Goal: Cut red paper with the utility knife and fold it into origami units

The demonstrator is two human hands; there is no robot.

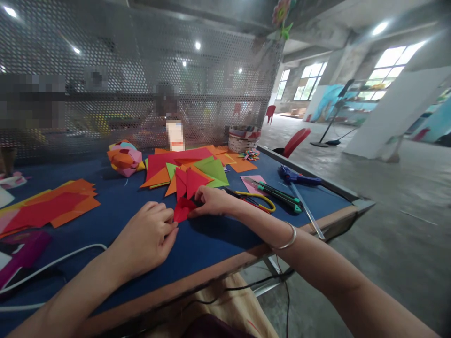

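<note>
Between my hands is a small piece of folded red paper [183, 210], just above the blue tabletop [207, 239]. My left hand [150, 234] pinches its left edge, fingers curled in. The thumb and fingers of my right hand [211, 201] close on its right side; a bracelet [289, 237] circles that forearm. Right behind the piece lie red folded triangles [193, 182] on a pile of orange, red and green paper [165, 164]. Close to my right wrist are yellow-handled scissors [260, 201], partly hidden by the arm.
Green cutters [282, 195], a blue glue gun [299, 177] and a clear glue stick [308, 213] lie at right. A paper ball [126, 158] and a basket [244, 138] stand behind. At left are orange sheets [75, 202], a purple tool [26, 256] and a white cord [66, 261].
</note>
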